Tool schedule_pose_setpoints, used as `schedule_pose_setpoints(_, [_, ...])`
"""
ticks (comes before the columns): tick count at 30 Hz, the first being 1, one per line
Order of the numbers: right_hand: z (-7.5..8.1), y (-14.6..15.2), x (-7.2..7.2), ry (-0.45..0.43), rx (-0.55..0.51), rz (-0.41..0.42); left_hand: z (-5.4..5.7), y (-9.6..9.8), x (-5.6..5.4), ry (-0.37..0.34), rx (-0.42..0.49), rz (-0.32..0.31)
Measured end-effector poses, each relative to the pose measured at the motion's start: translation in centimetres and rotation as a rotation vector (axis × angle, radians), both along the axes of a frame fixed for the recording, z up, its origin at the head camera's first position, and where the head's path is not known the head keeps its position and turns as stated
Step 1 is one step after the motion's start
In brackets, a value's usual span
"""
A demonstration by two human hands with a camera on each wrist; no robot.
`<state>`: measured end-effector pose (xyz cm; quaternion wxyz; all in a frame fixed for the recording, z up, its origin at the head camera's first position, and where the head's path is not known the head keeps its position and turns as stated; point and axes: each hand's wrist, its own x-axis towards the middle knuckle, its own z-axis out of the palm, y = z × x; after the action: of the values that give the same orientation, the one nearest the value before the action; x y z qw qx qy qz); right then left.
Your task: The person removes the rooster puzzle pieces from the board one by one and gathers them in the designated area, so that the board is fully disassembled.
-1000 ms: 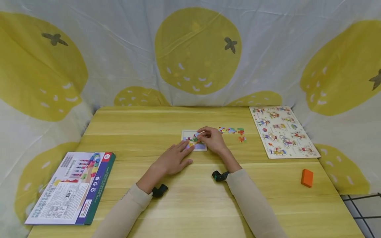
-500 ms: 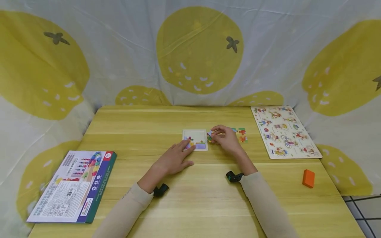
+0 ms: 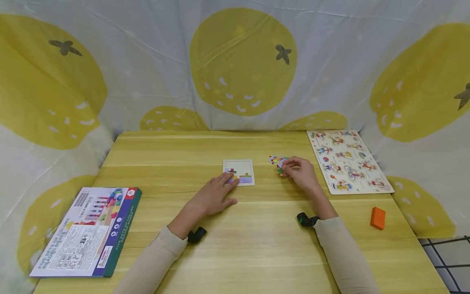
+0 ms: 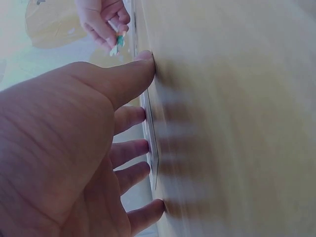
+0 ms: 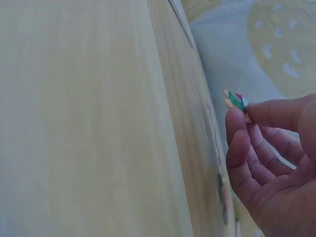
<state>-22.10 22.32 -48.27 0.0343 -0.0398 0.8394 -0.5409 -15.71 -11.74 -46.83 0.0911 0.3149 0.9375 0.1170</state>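
My left hand [image 3: 212,197] lies with fingers extended over the lower left of a small white-framed jigsaw tray [image 3: 244,165]. In the left wrist view, its fingertips touch the edge of the tray [image 4: 153,158]. Joined pieces in purple, yellow and green [image 3: 247,179] line the tray's lower part; the fingers hide some of them. To the right of the tray, my right hand [image 3: 302,173] pinches a colourful puzzle piece [image 5: 236,101] between thumb and fingertips, raised above the table. Loose puzzle pieces [image 3: 273,159] lie just beyond it, some hidden behind the hand.
A wooden picture board [image 3: 350,163] with cartoon figures lies at the back right. Nearer stands an orange block [image 3: 377,218]. A flat bead-game box [image 3: 88,232] takes up the left side. Patterned cloth [image 3: 242,61] hangs behind the table.
My right hand has lifted the puzzle piece out from over the tray and carried it right, near the loose pieces. The left hand has stayed in place on the tray.
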Motion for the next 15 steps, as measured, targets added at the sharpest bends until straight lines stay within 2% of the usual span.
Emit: schedule_pose_setpoints(15, [-0.10, 0.95, -0.24, -0.057, 0.100, -0.048, -0.41, -0.09, -0.03, -0.012, 0.007, 0.014])
